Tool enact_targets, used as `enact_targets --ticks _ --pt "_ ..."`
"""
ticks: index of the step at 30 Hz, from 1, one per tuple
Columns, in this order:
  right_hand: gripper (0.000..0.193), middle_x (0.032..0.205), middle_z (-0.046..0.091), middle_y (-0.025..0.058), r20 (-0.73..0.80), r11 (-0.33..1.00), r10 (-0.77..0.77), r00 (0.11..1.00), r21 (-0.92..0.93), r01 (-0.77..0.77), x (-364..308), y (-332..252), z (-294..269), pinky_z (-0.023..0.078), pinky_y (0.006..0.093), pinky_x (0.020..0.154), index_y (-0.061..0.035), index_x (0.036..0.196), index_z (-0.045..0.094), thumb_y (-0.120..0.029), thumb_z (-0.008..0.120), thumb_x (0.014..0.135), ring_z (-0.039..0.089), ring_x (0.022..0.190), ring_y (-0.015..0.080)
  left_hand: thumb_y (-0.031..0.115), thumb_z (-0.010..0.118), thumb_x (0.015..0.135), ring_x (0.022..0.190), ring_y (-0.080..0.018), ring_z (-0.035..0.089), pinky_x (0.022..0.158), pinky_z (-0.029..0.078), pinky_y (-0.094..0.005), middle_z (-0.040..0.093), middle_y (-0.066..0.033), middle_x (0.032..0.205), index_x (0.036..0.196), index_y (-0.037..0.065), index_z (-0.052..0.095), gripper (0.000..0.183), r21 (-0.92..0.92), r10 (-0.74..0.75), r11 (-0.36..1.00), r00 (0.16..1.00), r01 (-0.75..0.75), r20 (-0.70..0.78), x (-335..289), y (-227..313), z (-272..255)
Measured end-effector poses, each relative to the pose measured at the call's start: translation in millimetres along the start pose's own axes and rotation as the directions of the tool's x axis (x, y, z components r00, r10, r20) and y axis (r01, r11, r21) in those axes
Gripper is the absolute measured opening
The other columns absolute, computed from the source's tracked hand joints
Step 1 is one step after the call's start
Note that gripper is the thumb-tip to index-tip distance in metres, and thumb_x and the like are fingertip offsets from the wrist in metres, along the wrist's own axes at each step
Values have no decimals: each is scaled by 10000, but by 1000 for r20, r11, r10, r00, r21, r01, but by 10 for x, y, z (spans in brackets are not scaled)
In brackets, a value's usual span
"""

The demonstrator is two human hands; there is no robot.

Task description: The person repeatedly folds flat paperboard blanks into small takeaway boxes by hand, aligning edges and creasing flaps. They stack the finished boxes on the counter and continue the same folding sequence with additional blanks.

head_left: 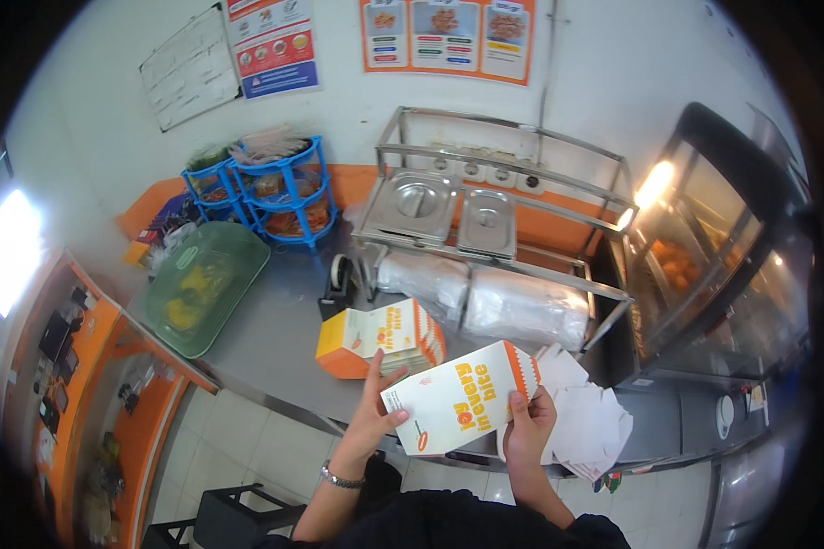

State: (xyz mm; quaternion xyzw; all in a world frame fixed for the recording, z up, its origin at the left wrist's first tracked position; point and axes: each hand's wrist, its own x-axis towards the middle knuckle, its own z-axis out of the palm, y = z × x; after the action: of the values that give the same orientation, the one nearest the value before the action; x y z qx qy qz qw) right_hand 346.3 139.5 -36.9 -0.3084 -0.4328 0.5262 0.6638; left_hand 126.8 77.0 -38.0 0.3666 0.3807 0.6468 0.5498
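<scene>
A white takeaway carton (458, 399) with yellow lettering and an orange zigzag band is held up in front of me, tilted, over the counter's front edge. My right hand (528, 428) grips its right end with the thumb on the printed face. At the left end, my left hand (368, 414) has its thumb against the edge and its fingers partly spread, their tips by the carton's upper corner. Just behind stands a stack of similar folded cartons (362, 337) in white, yellow and orange. White unprinted card pieces (584, 416) lie in a pile right of my right hand.
A black tape dispenser (336, 285) stands behind the carton stack. Further left are a green lidded container (206, 288) and blue tiered racks (288, 192). Lidded steel pans (416, 203) sit in a metal frame above wrapped plastic bundles (526, 306). A lit glass food warmer (696, 247) stands right.
</scene>
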Motion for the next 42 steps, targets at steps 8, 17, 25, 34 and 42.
enact_targets --ticks 8,17,25,34,42 --pt "163 724 633 36 104 863 -219 970 -443 243 61 519 882 423 228 538 -15 866 608 -135 718 858 540 568 67 68 837 659 1305 -304 386 1069 354 -414 344 -238 1412 1530 97 29 1189 196 200 971 920 -140 -336 420 378 -664" --pt "170 669 572 20 208 836 -228 951 -459 301 94 1096 1993 362 238 483 -5 895 605 -146 695 861 455 528 68 298 725 794 1259 -397 388 1041 344 -469 357 -261 1408 1447 59 352 789 989 613 145 785 -5 -86 550 968 -1553" --pt "229 844 620 68 25 890 31 999 -456 -16 580 1521 1729 451 251 611 30 1049 592 -89 655 863 553 690 90 342 735 780 1180 -448 455 989 387 -494 366 -323 1403 1336 33 477 687 991 195 116 980 -60 36 788 487 -1757" --pt "423 1096 650 210 -32 522 -133 991 -852 43 684 1684 1208 503 375 832 20 1231 539 -36 626 821 647 985 351 499 735 732 1343 -457 310 1069 245 -616 341 -293 1430 1340 56 441 808 960 21 136 969 -245 244 1178 29 -1870" --pt "523 1113 613 194 -14 197 -72 997 -980 0 605 1747 1047 477 411 871 9 1274 535 -148 693 800 597 1015 365 485 727 664 1396 -414 234 1104 153 -637 276 -247 1484 1468 143 330 960 929 -275 -129 913 -347 302 1518 -280 -1467"
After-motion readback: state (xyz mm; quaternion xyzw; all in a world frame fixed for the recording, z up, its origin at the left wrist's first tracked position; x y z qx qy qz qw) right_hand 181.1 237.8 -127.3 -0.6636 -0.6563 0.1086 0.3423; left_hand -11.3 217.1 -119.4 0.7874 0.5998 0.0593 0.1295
